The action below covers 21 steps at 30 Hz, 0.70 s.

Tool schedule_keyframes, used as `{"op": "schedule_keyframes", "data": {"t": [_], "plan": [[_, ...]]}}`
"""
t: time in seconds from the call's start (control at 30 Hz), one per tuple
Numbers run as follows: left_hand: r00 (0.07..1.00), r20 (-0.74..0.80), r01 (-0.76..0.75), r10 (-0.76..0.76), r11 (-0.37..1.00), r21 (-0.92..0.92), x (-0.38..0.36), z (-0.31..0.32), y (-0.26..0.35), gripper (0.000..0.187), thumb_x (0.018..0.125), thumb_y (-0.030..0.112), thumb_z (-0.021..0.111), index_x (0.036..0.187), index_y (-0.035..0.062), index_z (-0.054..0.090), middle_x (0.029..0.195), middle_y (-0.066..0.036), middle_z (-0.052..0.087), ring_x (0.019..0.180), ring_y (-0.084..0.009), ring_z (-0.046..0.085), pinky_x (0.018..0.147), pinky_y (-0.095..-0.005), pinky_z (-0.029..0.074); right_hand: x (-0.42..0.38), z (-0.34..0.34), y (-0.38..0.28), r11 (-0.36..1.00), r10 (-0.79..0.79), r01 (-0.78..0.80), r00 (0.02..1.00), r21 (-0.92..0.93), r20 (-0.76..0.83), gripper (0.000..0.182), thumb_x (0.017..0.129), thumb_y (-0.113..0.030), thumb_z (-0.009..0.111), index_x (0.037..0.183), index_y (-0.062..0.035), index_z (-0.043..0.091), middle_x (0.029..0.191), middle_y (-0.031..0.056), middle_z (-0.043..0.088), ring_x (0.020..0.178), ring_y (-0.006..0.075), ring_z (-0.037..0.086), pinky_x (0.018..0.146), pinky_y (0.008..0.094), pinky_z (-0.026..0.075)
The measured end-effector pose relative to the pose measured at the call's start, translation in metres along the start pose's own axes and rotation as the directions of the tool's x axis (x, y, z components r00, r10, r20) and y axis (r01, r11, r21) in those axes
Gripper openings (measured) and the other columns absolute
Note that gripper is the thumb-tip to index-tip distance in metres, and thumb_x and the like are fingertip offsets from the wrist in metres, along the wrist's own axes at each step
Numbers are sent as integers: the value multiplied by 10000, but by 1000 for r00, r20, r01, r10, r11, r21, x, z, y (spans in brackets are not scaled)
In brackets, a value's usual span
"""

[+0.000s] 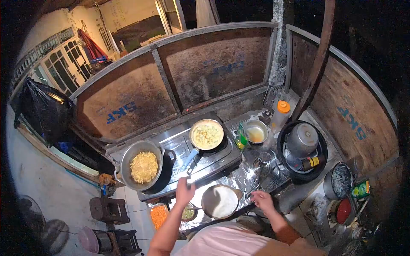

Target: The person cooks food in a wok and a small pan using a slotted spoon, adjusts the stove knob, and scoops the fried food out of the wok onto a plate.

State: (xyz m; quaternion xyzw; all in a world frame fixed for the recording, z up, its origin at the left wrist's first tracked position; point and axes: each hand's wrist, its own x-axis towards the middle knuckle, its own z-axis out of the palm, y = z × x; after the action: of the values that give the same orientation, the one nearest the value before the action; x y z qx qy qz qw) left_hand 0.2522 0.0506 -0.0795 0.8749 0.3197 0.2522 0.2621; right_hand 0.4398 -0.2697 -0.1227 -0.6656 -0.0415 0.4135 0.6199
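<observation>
A small pan with a yellowish, speckled food layer sits on the right burner of the stove. Its blue handle points down towards my left hand, which is just below the handle's end, its finger positions too small to make out. Below the stove stands a bowl of pale batter. To its right is my right hand, its fingers bent close together near the bowl's rim; anything between them is too small to tell. On the left burner a large pot holds yellow noodles.
Orange shreds and a small bowl with green pieces lie at the front. A saucepan, an orange-capped jug and a black basin with metal pots stand right of the stove. Wooden panels border the back.
</observation>
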Motion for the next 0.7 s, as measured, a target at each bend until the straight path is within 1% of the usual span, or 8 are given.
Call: {"op": "schedule_keyframes", "data": {"t": [0.03,0.1,0.17,0.27,0.37,0.53,0.6,0.7], "plan": [[996,-30,-81,83,995,49,17,4,-5,339,740,101,656,1055,9,568,989,-214,566,942,-403,551,826,-459,441,-5,-3,1,1000,3,-3,1000,-2,-1,186,930,-120,563,1084,-60,648,794,4,639,593,52,490,505,198,383],[1000,-6,-22,23,982,186,50,2,9,450,714,88,670,1138,15,540,1081,-226,536,1007,-406,525,872,-469,418,-11,-8,2,1000,1,-2,1000,-15,-22,190,939,-144,566,1089,-59,646,794,12,636,598,54,494,509,198,385],[995,-38,-79,92,962,261,73,22,-17,504,702,93,682,1178,21,533,1075,-218,543,997,-390,538,869,-461,434,-15,-15,7,999,-15,14,999,-36,-29,194,937,-137,566,1094,-52,640,804,23,642,598,57,499,513,200,389],[991,83,60,-102,913,403,91,38,-37,563,713,146,695,1230,18,513,1068,-212,581,984,-381,577,852,-453,478,-16,-29,19,999,-38,38,999,-31,-12,191,934,-128,564,1091,-41,632,813,37,652,595,61,502,516,205,394],[965,153,122,-211,884,450,101,50,-56,585,734,183,691,1258,18,491,1070,-216,593,993,-383,586,861,-459,482,-20,-42,19,997,-63,61,997,-55,-39,187,933,-123,560,1082,-32,627,803,47,653,592,65,503,518,207,396],[935,222,154,-277,879,451,117,69,-91,408,776,154,647,1136,10,520,1076,-245,589,990,-393,602,842,-472,496,-24,-55,24,998,-37,42,991,37,-131,188,923,-109,557,1079,-27,621,788,54,653,580,69,500,513,220,387],[910,321,100,-262,891,442,121,72,-95,307,796,144,626,1051,2,532,1052,-251,594,983,-402,603,833,-475,500,-24,-56,23,998,-37,43,990,40,-137,189,922,-111,559,1080,-25,619,786,53,653,577,69,498,512,223,386],[927,294,98,-232,908,407,116,76,-88,295,800,151,632,1029,-10,542,1022,-246,600,977,-412,599,831,-473,498,-22,-55,24,999,-30,35,990,32,-139,193,924,-114,554,1082,-22,617,785,51,652,574,68,495,508,225,384]]}}
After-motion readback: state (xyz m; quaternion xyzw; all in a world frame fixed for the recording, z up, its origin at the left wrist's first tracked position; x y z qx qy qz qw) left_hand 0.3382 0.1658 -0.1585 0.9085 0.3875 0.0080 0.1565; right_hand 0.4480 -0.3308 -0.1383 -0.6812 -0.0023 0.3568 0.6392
